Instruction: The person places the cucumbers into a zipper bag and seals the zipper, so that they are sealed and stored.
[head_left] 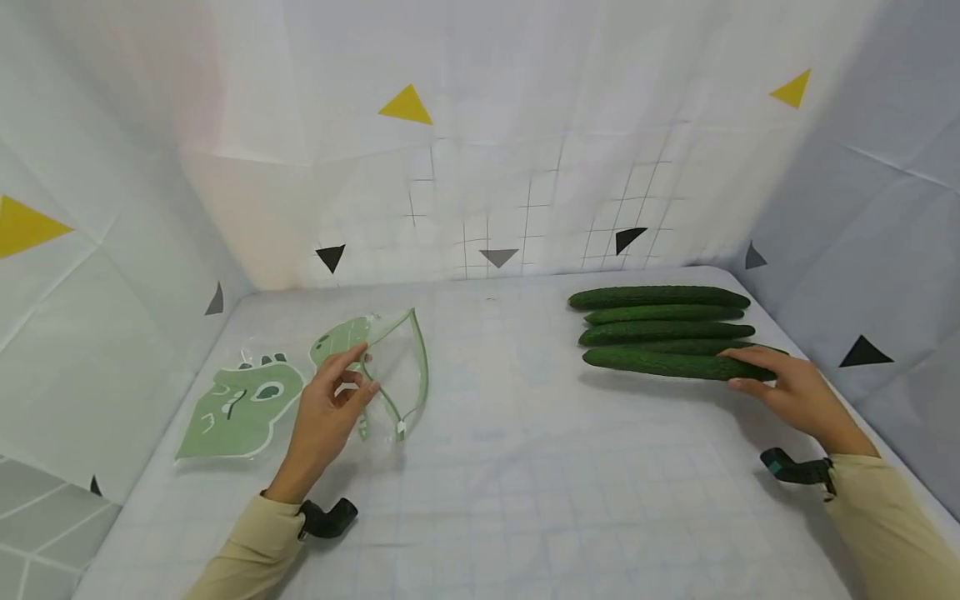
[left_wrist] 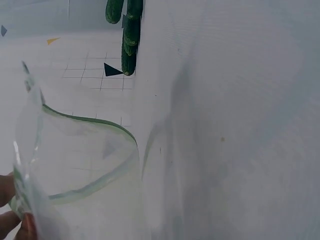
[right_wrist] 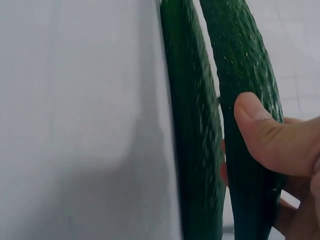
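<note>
On the left of the table my left hand (head_left: 322, 417) pinches the side of a clear plastic zip bag (head_left: 424, 358) with a green dinosaur print. The bag's green-edged mouth gapes toward the right; in the left wrist view, its rim (left_wrist: 95, 120) spreads wide beside my fingertips (left_wrist: 29, 227). At the right, my right hand (head_left: 798, 392) grips the right end of the nearest cucumber (head_left: 652, 362), thumb on the near side. This cucumber is raised slightly off the table. In the right wrist view, another cucumber (right_wrist: 195, 150) lies beside the held cucumber (right_wrist: 245, 65).
Several more cucumbers, including the farthest one (head_left: 660, 297), lie in a row behind the held one. Another green dinosaur-print bag (head_left: 247, 412) lies flat left of my left hand. White cloth walls (head_left: 480, 125) enclose the table's back and sides.
</note>
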